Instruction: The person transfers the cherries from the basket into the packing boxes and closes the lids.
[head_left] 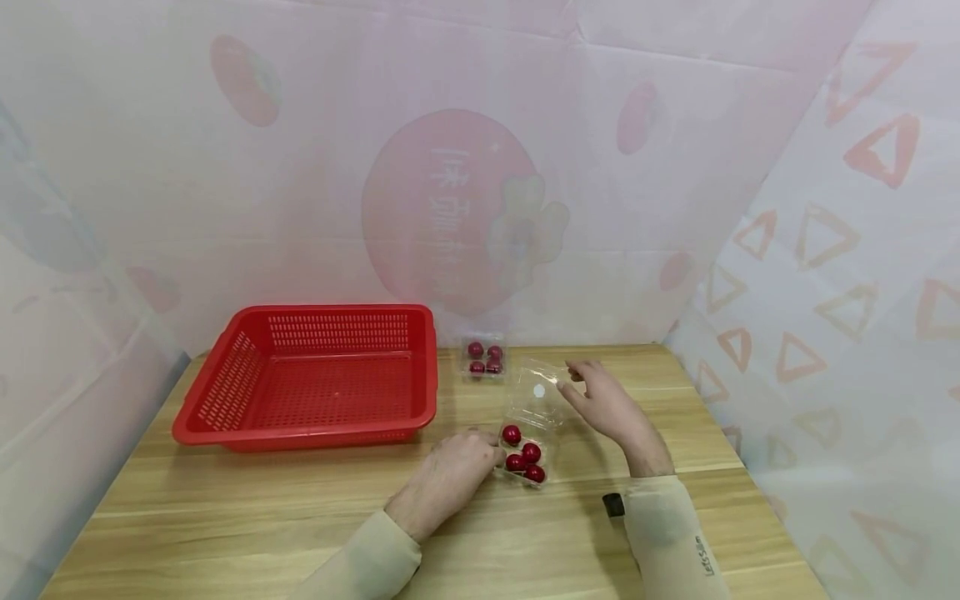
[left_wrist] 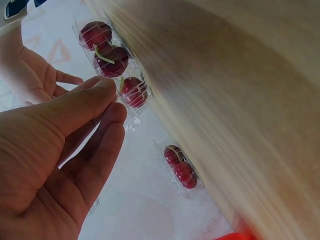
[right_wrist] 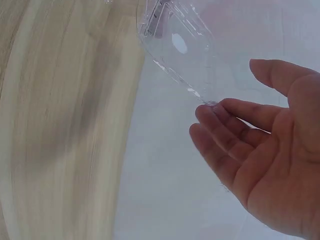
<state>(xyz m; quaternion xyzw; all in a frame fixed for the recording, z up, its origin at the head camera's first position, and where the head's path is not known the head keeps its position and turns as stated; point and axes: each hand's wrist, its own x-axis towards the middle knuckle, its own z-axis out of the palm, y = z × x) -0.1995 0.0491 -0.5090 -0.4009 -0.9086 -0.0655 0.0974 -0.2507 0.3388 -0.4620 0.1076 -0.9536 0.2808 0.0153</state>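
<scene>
A clear plastic clamshell box stands on the table with its lid raised and several dark red cherries in its base. My left hand pinches the left edge of the base between thumb and fingers. In the left wrist view, green stems show on the cherries. On the far side my right hand touches a corner of the lid with its fingertips, thumb held apart. The right wrist view shows the see-through lid with a white round sticker on it.
A second clear box with several cherries sits at the back of the table against the printed backdrop. To the left is a large red plastic basket with slotted walls. A small black object shows beside the right sleeve.
</scene>
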